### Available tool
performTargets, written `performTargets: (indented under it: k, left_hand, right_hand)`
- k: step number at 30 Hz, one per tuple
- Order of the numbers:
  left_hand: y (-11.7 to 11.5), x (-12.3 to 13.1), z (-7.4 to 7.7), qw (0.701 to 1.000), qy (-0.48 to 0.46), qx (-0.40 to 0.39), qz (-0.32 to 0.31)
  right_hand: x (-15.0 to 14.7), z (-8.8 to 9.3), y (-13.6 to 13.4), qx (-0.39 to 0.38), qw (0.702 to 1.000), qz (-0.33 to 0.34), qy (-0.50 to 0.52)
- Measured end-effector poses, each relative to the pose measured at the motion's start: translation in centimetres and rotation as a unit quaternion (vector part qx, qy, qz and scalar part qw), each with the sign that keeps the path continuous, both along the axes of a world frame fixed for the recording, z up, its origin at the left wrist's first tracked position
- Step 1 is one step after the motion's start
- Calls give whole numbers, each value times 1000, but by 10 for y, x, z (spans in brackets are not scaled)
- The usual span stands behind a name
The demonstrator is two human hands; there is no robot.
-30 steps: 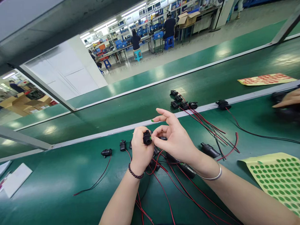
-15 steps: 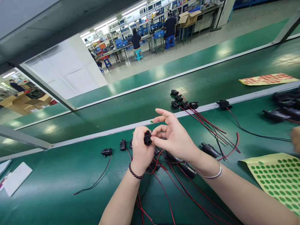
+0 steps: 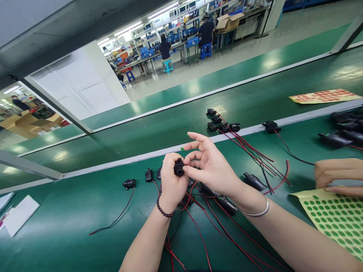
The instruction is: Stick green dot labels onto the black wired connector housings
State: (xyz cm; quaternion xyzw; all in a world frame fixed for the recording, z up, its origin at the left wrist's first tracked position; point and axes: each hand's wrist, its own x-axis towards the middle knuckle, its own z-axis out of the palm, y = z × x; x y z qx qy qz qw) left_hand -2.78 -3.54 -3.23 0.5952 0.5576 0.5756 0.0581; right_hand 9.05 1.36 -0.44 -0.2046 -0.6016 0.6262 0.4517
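Note:
My left hand point(image 3: 172, 178) is closed around a small black cylindrical part point(image 3: 179, 168), its round open end turned toward me. At that part's right side, the thumb and a finger of my right hand point(image 3: 204, 163) pinch at its edge, while the other fingers are lifted and spread. A green dot sits on one of these raised fingertips. Beneath my hands lie several similar black parts with red and black wires point(image 3: 227, 206), partly hidden by the right forearm. Another such part point(image 3: 129, 184) rests to the left with its wire trailing.
A co-worker's hand point(image 3: 343, 173) is over the sheet of green dot stickers point(image 3: 336, 218) at right. A red dot sheet point(image 3: 324, 95) and a cluster of black parts point(image 3: 223, 127) lie further back. More black parts point(image 3: 348, 136) are piled at far right. White papers point(image 3: 22, 215) lie left.
The co-worker's hand has come in from the right edge onto the green sticker sheet. My own hands have barely moved; the held part is turned slightly more toward me.

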Motion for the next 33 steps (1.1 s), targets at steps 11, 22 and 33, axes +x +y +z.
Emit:
performTargets:
  k: [11,22,33]
  left_hand:
    - [-2,5,-1,998,-60,-28,-19]
    - [-3,6,2,996,-80,-36,-16]
    - [1,2,13,871,-449,-94,-176]
  right_hand:
    - [2,3,0,25,1000,-1,-6]
    - [0,0,-1,20,1000,-13,0]
    - [-1,-6,5,100,991,-86,-11]
